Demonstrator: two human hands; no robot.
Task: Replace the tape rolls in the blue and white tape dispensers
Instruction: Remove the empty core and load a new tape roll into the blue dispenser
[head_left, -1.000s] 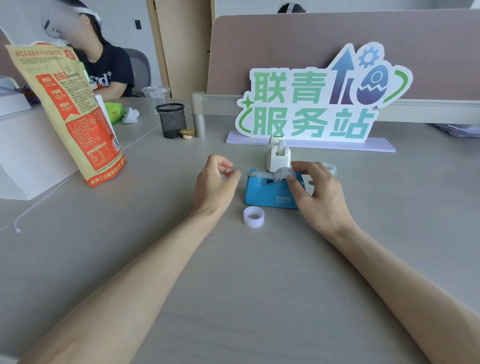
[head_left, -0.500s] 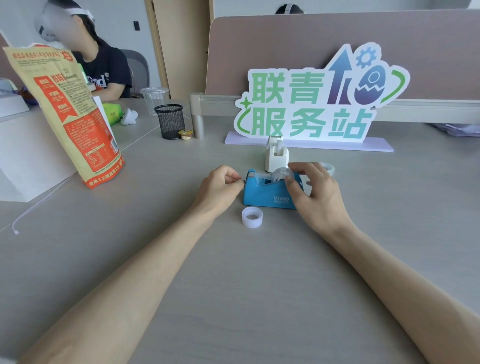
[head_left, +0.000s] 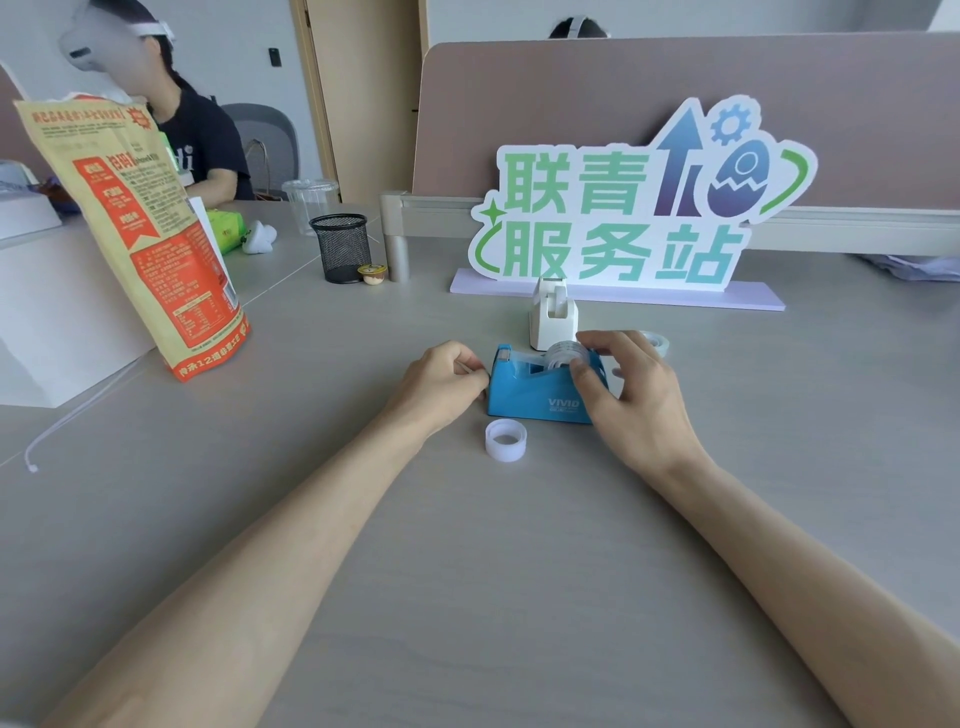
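roughly halfway: blue tape dispenser (head_left: 540, 389) reloaded, white tape dispenser (head_left: 553, 314) at 12 o'clock pending.
right hand (head_left: 631, 395) fingers grasp seated tape roll (head_left: 566, 355); left hand (head_left: 441, 382) pinches tape end, apparently.

Right hand (head_left: 631, 395) grips tape roll (head_left: 563, 356) in blue dispenser (head_left: 537, 392); left hand (head_left: 441, 382) pinches tape end.

The blue tape dispenser (head_left: 540, 392) stands upright on the counter (head_left: 467, 545), side on, its cutter end to the left, with a clear tape roll (head_left: 563, 355) seated in its cradle and a strip running from the roll to the cutter. The white tape dispenser (head_left: 552, 314) stands just behind it, end on. A white tape roll (head_left: 505, 439) lies flat just in front of the blue one, and another clear roll (head_left: 655, 342) lies partly hidden to its right rear.
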